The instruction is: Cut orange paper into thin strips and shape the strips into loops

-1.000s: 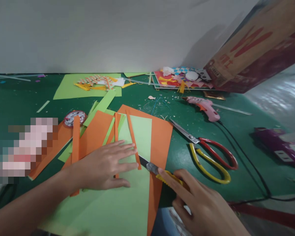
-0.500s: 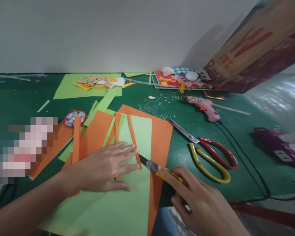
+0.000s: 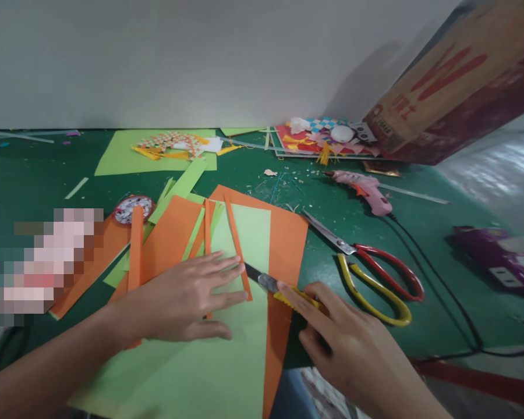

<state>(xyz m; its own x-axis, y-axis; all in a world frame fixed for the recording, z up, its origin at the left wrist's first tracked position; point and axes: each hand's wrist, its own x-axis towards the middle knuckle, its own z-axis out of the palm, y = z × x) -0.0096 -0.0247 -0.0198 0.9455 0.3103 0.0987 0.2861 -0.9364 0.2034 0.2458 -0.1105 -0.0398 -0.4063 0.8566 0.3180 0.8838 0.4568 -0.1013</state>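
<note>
While the left hand point(image 3: 187, 297) is lying spread flat on the light green sheet point(image 3: 227, 349), the right hand point(image 3: 349, 355) is gripping a yellow utility knife point(image 3: 283, 291), blade touching the orange strip point(image 3: 238, 250) beside the scissors point(image 3: 371, 273).

Scissors point(image 3: 371, 279) right of paper sheets point(image 3: 253, 233); glue gun point(image 3: 364, 191) behind.

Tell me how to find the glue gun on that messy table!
Start at the big cardboard box leaning at the far right of the green table. Just below its near corner lies the glue gun, beyond the scissors. It is the only pale pink tool, with a black cord trailing away.
</note>
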